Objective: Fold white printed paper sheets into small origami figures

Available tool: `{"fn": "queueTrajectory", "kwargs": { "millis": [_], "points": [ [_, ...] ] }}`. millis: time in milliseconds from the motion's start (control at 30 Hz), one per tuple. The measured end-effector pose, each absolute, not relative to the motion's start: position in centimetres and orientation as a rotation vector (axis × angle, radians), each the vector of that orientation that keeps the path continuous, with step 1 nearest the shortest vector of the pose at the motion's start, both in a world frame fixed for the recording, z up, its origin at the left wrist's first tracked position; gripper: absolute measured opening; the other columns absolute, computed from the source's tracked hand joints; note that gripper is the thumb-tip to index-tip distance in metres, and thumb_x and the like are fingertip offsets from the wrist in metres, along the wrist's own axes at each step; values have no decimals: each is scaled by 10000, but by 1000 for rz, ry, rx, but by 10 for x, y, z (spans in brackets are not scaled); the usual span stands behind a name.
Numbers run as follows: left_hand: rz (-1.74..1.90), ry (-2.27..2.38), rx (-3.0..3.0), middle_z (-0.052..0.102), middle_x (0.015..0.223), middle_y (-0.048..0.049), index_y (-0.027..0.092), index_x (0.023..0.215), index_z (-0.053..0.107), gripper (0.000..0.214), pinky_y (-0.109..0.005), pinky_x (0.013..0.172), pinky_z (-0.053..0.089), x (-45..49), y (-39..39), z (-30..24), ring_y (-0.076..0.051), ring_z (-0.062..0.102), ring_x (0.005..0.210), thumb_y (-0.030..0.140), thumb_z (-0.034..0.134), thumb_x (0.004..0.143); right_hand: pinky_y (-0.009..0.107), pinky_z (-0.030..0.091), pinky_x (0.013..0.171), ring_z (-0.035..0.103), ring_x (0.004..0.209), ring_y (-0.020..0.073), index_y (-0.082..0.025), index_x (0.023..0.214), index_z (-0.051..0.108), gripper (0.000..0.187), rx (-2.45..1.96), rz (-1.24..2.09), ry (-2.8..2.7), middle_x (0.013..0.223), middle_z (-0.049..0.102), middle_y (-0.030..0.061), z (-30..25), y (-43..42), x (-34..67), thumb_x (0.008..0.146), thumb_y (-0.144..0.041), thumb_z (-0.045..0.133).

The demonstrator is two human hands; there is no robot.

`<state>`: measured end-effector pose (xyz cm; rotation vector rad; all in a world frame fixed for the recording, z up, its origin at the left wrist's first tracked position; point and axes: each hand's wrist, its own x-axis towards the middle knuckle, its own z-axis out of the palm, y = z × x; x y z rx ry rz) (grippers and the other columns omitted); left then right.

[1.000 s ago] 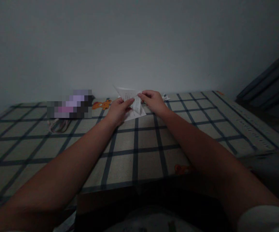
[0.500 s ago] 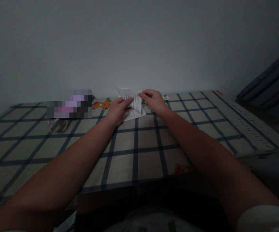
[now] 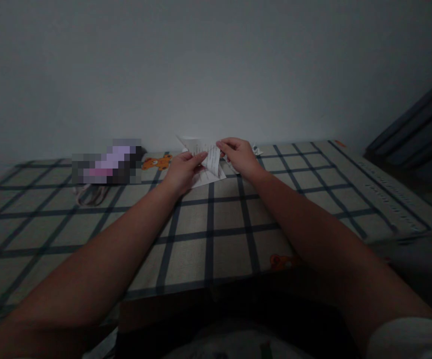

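Note:
A folded sheet of printed white paper (image 3: 212, 160) is held just above the far part of the table, with pointed corners and several layers showing. My left hand (image 3: 183, 171) grips its left side, thumb lying on top and the other fingers hidden underneath. At the paper's upper right edge, my right hand (image 3: 238, 153) pinches with thumb and forefinger. Behind and beside the right hand lies a small crumpled or folded white paper piece (image 3: 256, 150), partly covered by that hand.
A checked tablecloth (image 3: 193, 239) with printed bears covers the table, which stands against a grey wall (image 3: 216, 65). To the left lies a blurred-out purple and pink object (image 3: 113, 162) with a looped cord (image 3: 92, 194). A dark curtain (image 3: 421, 129) hangs at the right.
The right side of the paper has shifted slightly under my right hand, whose fingertips moved a little to the right. My left hand stays where it was.

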<state>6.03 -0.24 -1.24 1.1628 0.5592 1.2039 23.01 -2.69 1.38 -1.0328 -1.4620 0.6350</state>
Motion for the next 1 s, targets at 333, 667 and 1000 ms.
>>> {"fn": "queueTrajectory", "kwargs": {
  "millis": [333,667,1000],
  "points": [
    [1219,586,1139,712,835,-16,160,755,703,233,-184,672,504,56,-4,-8,-93,642,750,343,831,689,232,443,642,519,612,86,-138,792,647,180,-1022,632,-1449,685,589,-17,16,-29,231,872,-297,623],
    [1380,670,1116,684,782,4,200,736,658,245,-218,676,488,56,2,-9,-118,633,755,363,831,676,251,439,642,528,637,110,-161,817,649,286,-1072,589,-1502,715,610,3,11,-24,233,863,-442,614],
    [1491,645,1092,666,778,19,203,719,618,230,-215,721,485,53,9,-12,-105,625,751,329,809,692,263,427,680,554,678,122,-155,793,660,255,-1051,541,-1543,707,622,6,7,-21,233,868,-394,612]
  ]
}}
